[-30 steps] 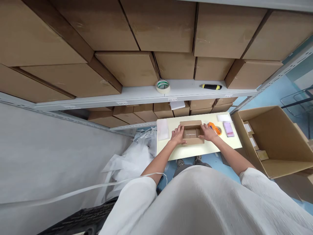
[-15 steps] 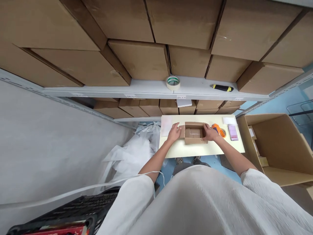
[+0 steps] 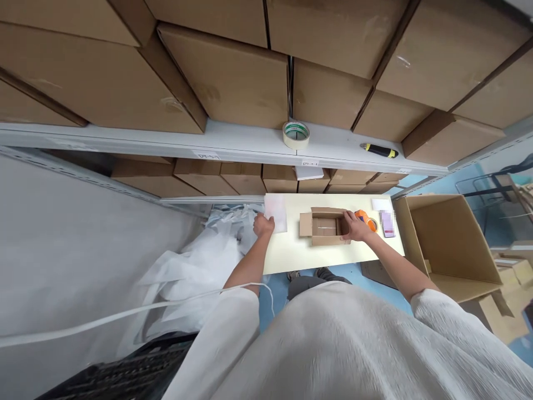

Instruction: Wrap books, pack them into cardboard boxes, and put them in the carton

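From the head cam: right hand is on the right end of the small open box, left hand is well apart, fingers curled at the edge of the plastic sheet; can't tell if it's gripped. Box sits between the 2 hands. A careless pull could drag the sheet off the table, and a right-hand bump could shove the orange tape dispenser just beside it.

Bright, diffuse light, its source out of frame, reaches my wide-angle view. The tabletop is palest, nearly washed out; shadow darkens the lower shelf's left end and the inside of the small carton. Glare flecks an upper box. Outer edges stretch and soften; pixelation masks the purple item.
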`<state>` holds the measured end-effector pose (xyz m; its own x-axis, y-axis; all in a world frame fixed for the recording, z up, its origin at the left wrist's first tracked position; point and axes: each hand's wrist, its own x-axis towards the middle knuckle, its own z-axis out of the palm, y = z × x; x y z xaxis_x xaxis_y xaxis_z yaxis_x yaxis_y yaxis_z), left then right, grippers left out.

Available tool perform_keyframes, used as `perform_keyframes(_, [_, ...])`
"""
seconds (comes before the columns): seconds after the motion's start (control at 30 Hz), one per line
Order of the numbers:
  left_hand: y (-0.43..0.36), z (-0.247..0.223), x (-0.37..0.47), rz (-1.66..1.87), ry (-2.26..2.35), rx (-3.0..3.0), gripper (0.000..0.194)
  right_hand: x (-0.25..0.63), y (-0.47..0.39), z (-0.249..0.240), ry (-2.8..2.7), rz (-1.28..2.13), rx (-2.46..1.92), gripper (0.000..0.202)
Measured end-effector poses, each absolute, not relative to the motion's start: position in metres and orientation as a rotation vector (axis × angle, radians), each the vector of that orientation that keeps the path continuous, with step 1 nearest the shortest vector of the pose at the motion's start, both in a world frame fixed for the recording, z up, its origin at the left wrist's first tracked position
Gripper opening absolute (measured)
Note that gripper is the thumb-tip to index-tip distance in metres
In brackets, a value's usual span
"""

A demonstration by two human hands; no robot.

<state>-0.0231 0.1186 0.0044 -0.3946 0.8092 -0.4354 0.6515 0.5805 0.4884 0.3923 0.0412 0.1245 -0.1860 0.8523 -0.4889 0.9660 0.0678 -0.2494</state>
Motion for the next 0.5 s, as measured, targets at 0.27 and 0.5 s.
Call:
perform_keyframes(0.27, [0.1262,0.0035,-0.0154,0.213,2.281,1.102,0.046,0.3908,0.0409,0.1273,2.097,-0.793,1.869,0.132])
perform_keyframes(0.5, [0.1275,0.0079,-0.0144,0.232,2.190,1.137,0.032,0.3887,0.0407,0.1316,2.102,-0.811,1.867,0.133])
